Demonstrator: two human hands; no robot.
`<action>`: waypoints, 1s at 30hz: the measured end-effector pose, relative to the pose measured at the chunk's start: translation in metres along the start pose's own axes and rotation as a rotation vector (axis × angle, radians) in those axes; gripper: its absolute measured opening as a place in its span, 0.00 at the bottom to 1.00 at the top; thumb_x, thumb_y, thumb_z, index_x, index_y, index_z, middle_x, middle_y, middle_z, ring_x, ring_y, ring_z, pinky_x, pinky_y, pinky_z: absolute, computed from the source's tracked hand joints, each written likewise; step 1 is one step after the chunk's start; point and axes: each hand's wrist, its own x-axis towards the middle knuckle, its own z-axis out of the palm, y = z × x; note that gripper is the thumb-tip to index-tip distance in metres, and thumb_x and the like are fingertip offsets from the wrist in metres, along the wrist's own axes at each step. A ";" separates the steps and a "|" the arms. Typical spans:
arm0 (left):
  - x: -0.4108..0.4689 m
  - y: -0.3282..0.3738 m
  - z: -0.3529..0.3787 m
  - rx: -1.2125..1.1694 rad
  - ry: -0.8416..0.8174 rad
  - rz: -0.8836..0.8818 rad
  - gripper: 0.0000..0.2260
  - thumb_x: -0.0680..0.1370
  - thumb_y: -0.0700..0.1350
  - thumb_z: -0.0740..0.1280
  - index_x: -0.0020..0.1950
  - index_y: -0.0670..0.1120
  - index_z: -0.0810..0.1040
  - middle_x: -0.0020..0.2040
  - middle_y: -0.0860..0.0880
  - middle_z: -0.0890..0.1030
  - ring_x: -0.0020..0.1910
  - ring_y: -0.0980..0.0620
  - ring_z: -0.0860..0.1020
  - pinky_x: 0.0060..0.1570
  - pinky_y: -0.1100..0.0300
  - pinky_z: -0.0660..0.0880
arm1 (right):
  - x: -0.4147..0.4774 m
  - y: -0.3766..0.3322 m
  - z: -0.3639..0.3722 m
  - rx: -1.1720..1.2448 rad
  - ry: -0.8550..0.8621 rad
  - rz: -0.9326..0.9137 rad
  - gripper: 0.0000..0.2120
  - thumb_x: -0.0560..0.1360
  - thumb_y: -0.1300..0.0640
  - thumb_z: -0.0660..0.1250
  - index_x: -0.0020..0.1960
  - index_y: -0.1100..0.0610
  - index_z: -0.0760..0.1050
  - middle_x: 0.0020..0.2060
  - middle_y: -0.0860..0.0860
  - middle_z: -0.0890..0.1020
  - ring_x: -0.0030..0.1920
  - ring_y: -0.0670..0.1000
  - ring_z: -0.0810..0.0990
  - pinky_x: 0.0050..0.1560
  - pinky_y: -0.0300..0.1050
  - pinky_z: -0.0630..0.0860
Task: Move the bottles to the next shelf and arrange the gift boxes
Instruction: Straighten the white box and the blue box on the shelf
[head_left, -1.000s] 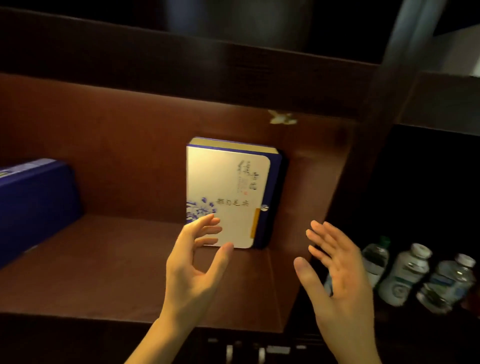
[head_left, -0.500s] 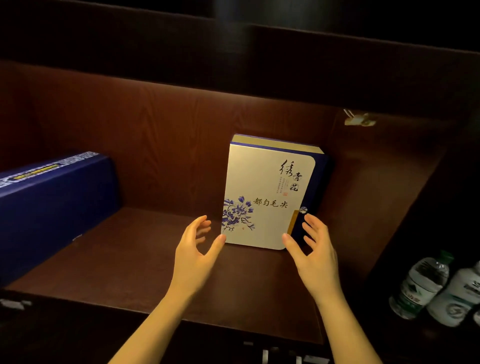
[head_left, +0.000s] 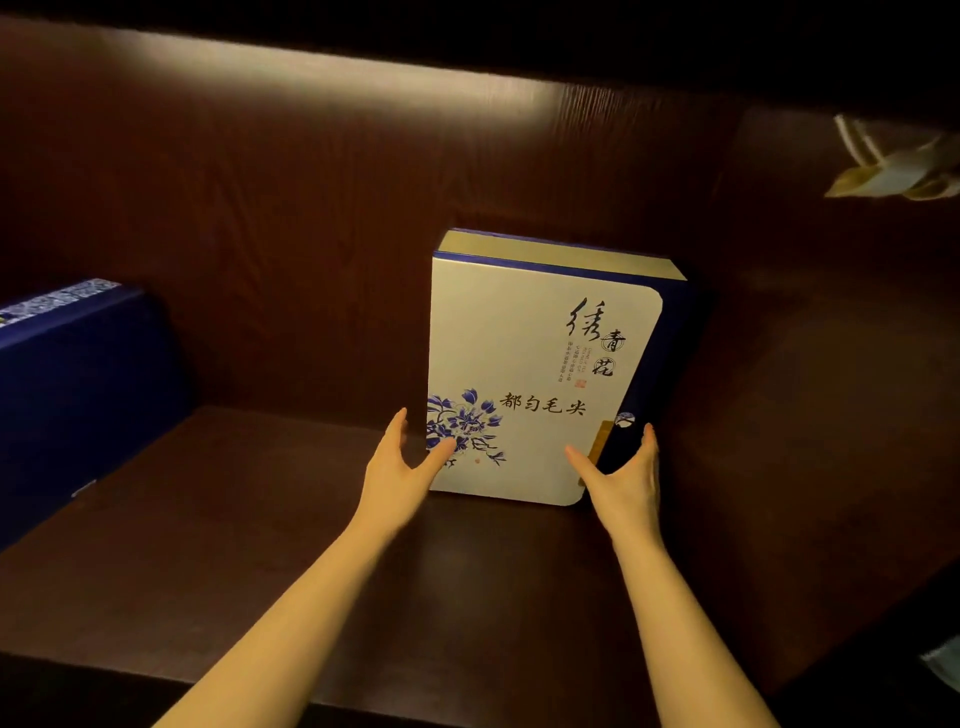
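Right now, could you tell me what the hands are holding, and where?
The white gift box, by its lower side edges: left hand and right hand.

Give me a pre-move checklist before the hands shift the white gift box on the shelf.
1. Left hand at the white gift box: ok, thumb on its front, fingers at its left edge.
2. Right hand at the right edge: ok, thumb on front.
3. Firm grip: cannot tell, fingers behind the edges are hidden.
4. Box upright: ok, against the back panel.
5. Bare shelf board to its left: ok, up to the blue box.
6. Contents and weight: cannot tell.
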 end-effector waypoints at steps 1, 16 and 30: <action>0.005 -0.001 0.004 0.007 -0.014 -0.009 0.44 0.72 0.64 0.71 0.82 0.51 0.55 0.80 0.48 0.64 0.78 0.48 0.63 0.74 0.49 0.62 | 0.003 0.003 0.004 0.012 0.006 0.011 0.56 0.67 0.45 0.81 0.82 0.53 0.49 0.80 0.55 0.60 0.78 0.58 0.61 0.73 0.54 0.64; 0.030 -0.011 0.031 -0.030 0.007 0.031 0.29 0.76 0.61 0.70 0.75 0.54 0.69 0.64 0.55 0.81 0.62 0.57 0.78 0.66 0.55 0.73 | 0.020 0.020 0.022 0.079 0.027 0.102 0.48 0.71 0.42 0.77 0.80 0.57 0.56 0.74 0.58 0.71 0.73 0.60 0.70 0.66 0.51 0.71; -0.011 -0.009 0.008 0.029 0.041 0.066 0.23 0.78 0.63 0.66 0.71 0.58 0.74 0.59 0.61 0.82 0.57 0.66 0.78 0.61 0.59 0.75 | -0.025 0.016 0.000 0.017 0.033 0.033 0.35 0.75 0.40 0.71 0.74 0.57 0.67 0.66 0.57 0.76 0.62 0.55 0.77 0.51 0.44 0.71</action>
